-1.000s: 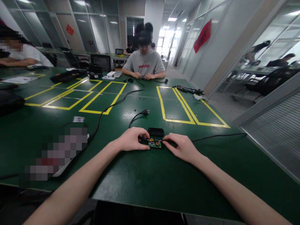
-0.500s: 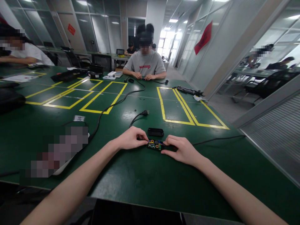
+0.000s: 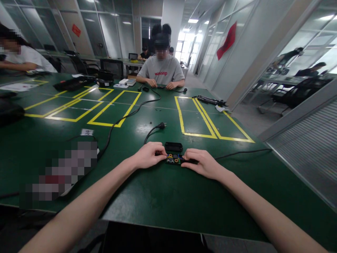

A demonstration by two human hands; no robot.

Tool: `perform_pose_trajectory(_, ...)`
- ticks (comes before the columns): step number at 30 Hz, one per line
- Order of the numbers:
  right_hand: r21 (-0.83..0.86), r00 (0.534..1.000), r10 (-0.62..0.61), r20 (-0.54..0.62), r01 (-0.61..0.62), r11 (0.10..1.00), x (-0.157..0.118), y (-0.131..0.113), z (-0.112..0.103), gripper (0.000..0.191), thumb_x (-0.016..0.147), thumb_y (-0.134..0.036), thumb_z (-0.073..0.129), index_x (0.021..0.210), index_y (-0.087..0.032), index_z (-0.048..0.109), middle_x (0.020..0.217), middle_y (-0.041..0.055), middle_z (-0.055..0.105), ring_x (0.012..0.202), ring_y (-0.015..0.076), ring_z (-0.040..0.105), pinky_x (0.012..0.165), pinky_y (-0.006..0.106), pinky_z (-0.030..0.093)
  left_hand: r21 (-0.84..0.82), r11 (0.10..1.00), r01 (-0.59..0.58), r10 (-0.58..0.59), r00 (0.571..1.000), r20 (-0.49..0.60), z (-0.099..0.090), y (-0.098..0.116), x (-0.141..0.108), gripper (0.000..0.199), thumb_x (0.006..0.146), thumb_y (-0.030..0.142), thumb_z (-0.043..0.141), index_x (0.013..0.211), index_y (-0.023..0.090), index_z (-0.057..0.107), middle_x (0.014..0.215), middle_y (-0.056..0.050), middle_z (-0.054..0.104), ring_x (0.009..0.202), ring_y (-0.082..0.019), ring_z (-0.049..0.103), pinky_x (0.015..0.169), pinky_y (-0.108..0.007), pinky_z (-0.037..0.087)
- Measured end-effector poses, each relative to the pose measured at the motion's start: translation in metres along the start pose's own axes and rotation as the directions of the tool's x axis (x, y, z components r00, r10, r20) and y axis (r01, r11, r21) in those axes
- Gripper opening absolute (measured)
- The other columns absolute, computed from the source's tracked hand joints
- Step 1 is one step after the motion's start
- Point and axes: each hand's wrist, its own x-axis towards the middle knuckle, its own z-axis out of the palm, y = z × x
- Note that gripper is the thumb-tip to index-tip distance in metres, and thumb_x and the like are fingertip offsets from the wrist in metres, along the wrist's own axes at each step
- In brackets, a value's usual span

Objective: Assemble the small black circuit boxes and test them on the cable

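1. Pinching left end of case (image 3: 167,162) with left hand (image 3: 148,155), thumb and fingertips closed together; cannot tell whether on case wall or on wires there.
2. Gripping right end of case with right hand (image 3: 201,162), thumb on near side, fingers on far side; exact contact partly hidden.
3. Holding case low over table (image 3: 142,200), between both hands, open side up; cannot tell whether touching tabletop.
4. Showing inside case: board (image 3: 170,161), yellow-orange coil (image 3: 176,160), blue and yellow wires; fine detail too small to read.
5. Lying just beyond case, apart from both hands: black cover (image 3: 173,146), hollow side up.
6. Running from behind left hand toward far side: short cord (image 3: 149,135), ending in plug (image 3: 162,125), prongs to right.
7. Running from right hand across table to right edge: thin black cord (image 3: 242,152).
8. Lying near left: pixelated item (image 3: 70,165), with tag (image 3: 87,132) at far end, long black cable (image 3: 112,130) beside.
9. Marked farther off, left and right: yellow tape (image 3: 104,124) outlines.
10. Seated across at far side: person (image 3: 161,68) in grey T-shirt, both hands at a small dark object.
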Motion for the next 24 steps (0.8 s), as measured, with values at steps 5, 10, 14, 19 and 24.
perform_pose_trajectory(5,-0.044,0.999,-0.043,-0.022,0.042,0.998,0.001,0.004,0.0,0.041,0.101,-0.052,0.056,0.075,-0.021,0.055,0.072,0.0018,0.062,0.063,0.0154,0.057,0.06,0.026,0.039,0.017,1.0,0.014,-0.013,0.999,-0.045,0.005,0.002,0.001,0.012,0.09,0.014,0.067,0.079,0.017,0.071,0.078,0.0,0.063,0.072,-0.013,0.06,0.068,-0.023,0.043)
perform_pose_trajectory(10,-0.29,0.984,-0.168,0.053,0.177,0.941,0.001,0.005,-0.003,0.039,0.107,-0.045,0.047,0.084,-0.019,0.064,0.073,0.0046,0.064,0.067,0.0177,0.059,0.063,0.03,0.039,0.054,0.999,-0.007,0.008,1.0,-0.018,0.004,-0.002,0.002,0.012,0.091,0.019,0.067,0.08,0.017,0.072,0.083,-0.001,0.064,0.075,-0.014,0.06,0.07,-0.024,0.045)
perform_pose_trajectory(14,-0.315,0.985,-0.151,0.079,0.168,0.934,0.0,0.002,-0.008,0.032,0.105,-0.042,0.051,0.09,-0.019,0.066,0.079,0.0067,0.067,0.072,0.0198,0.061,0.065,0.031,0.042,0.02,0.997,-0.07,0.069,0.996,0.048,-0.004,-0.005,0.002,0.01,0.091,0.017,0.065,0.085,0.017,0.073,0.09,-0.003,0.068,0.08,-0.015,0.063,0.074,-0.024,0.048)
perform_pose_trajectory(19,-0.065,0.998,-0.069,0.003,0.069,0.995,-0.005,0.006,-0.008,0.02,0.104,-0.029,0.052,0.095,-0.021,0.068,0.086,0.0071,0.071,0.079,0.02,0.068,0.07,0.031,0.051,-0.003,0.996,-0.091,0.09,0.991,0.095,-0.009,-0.006,0.001,0.009,0.09,0.014,0.064,0.088,0.016,0.073,0.093,-0.003,0.069,0.083,-0.015,0.065,0.077,-0.025,0.049)
perform_pose_trajectory(24,0.043,0.999,-0.011,-0.046,0.012,0.999,-0.004,0.014,-0.004,0.021,0.103,-0.03,0.055,0.09,-0.022,0.069,0.088,0.0073,0.071,0.082,0.0205,0.068,0.073,0.033,0.055,0.168,0.982,-0.09,0.084,0.996,0.04,-0.005,-0.004,0.0,0.014,0.093,0.017,0.057,0.092,0.019,0.07,0.101,-0.004,0.068,0.089,-0.018,0.066,0.08,-0.029,0.051)
